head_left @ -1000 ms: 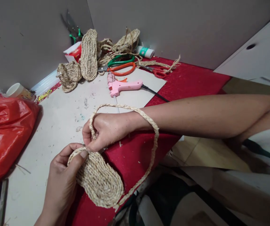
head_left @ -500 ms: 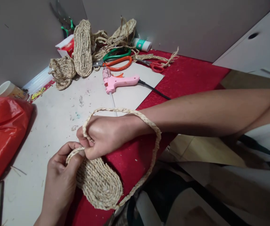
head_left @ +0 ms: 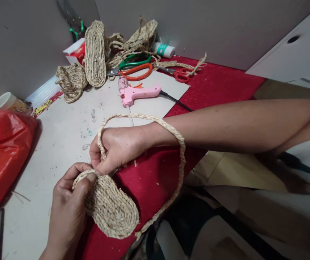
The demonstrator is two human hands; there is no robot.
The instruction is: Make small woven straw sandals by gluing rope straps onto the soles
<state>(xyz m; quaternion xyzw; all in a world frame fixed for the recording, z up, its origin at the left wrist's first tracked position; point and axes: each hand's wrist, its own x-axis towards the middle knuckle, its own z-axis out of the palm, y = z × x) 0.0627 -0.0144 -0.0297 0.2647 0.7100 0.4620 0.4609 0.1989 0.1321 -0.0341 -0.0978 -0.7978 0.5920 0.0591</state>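
An oval coiled sole of braided straw (head_left: pixel 114 207) is tilted above the red cloth. My left hand (head_left: pixel 72 195) pinches its upper left rim, thumb on top and fingers behind. My right hand (head_left: pixel 117 146) is closed at the top of the same rim, gripping the loose straw braid (head_left: pixel 182 155). From those fingers the braid loops over my right wrist and hangs down right, its frayed end beside the sole's lower edge. My right fingertips are partly hidden.
A pink glue gun (head_left: pixel 141 93) with a black cord lies on white board (head_left: pixel 62 137). Behind it are orange-handled scissors (head_left: pixel 137 72), red scissors (head_left: pixel 180 76), and another coiled straw sole (head_left: pixel 95 54). At left sits a red plastic bag (head_left: pixel 5 155) near a paper cup (head_left: pixel 11 103).
My right hand has risen slightly, and the braid's loop over the wrist has shifted up with it. The sole has moved a little left; my left hand keeps its pinch.
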